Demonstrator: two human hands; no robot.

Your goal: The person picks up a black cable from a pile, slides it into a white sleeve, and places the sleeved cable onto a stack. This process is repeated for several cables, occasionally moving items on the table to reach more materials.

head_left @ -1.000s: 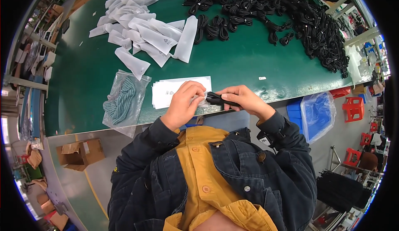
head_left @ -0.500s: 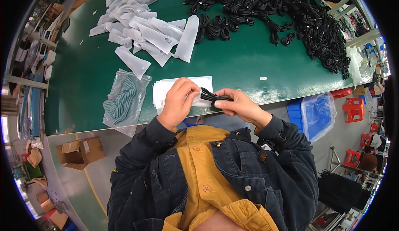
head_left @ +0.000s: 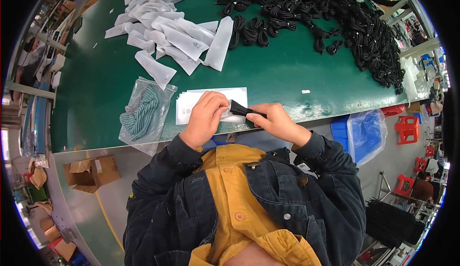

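My right hand point(head_left: 277, 121) is closed on a bundled black cable point(head_left: 243, 110), thumb on top, just over the table's near edge. The cable's left end meets a pale frosted strip, apparently the mouth of a plastic bag point(head_left: 229, 107). My left hand point(head_left: 207, 117) pinches that bag with thumb and fingertips. How far the cable sits inside it cannot be made out. Under my hands lies a stack of flat white bags point(head_left: 191, 97), partly covered by the left hand.
Filled white bags point(head_left: 158, 68) are heaped at the far left of the green table point(head_left: 268, 79). Black cable bundles point(head_left: 366, 41) pile up at the far right. A clear bag with striped teal cord point(head_left: 142, 113) lies left of the stack. A lined blue bin point(head_left: 342, 134) stands beyond the near edge.
The black cable bundle has tilted and shows more as a tapering fan between my hands. My right fingers have shifted slightly along it; my left hand keeps its pinch.
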